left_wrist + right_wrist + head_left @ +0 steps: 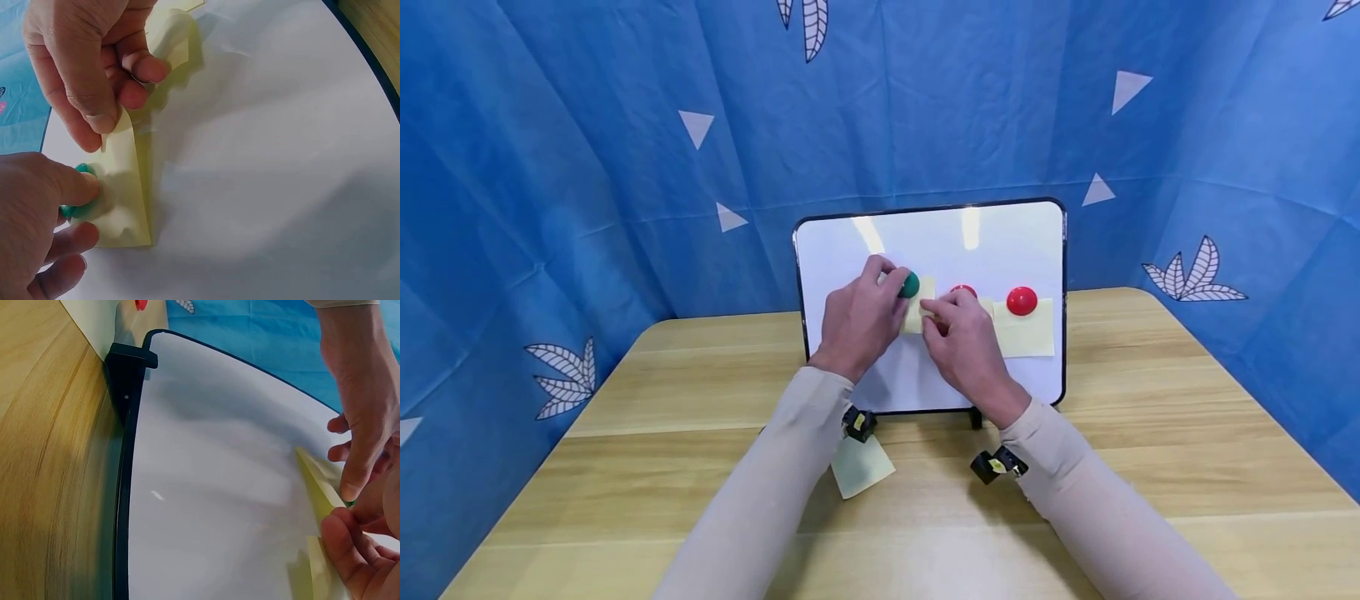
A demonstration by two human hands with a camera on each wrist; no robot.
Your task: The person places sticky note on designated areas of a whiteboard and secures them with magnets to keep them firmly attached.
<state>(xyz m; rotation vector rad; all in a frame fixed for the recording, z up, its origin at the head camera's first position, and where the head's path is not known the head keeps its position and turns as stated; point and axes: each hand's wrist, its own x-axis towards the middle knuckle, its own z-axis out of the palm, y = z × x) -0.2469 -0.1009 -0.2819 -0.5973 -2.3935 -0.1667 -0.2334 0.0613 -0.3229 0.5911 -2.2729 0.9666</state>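
My left hand (859, 323) pinches a round green magnet (912, 285) between thumb and fingers, over the upper part of a yellow sticky note (125, 206). This note lies against a small whiteboard (831, 250), and its lower part lifts off the surface. With thumb and fingertips, my right hand (967, 343) pinches the note's free edge just right of the magnet. Behind the right hand, a second yellow note (178, 44) is partly hidden, with a red magnet (964, 289) showing above the knuckles.
On the board's right side, another red magnet (1022, 301) sits over the top edge of a yellow note (1028, 335). A loose pale note (861, 468) lies on the wooden table (700, 400), partly under my left forearm. Black feet (976, 418) prop the board; a blue curtain (962, 100) hangs behind.
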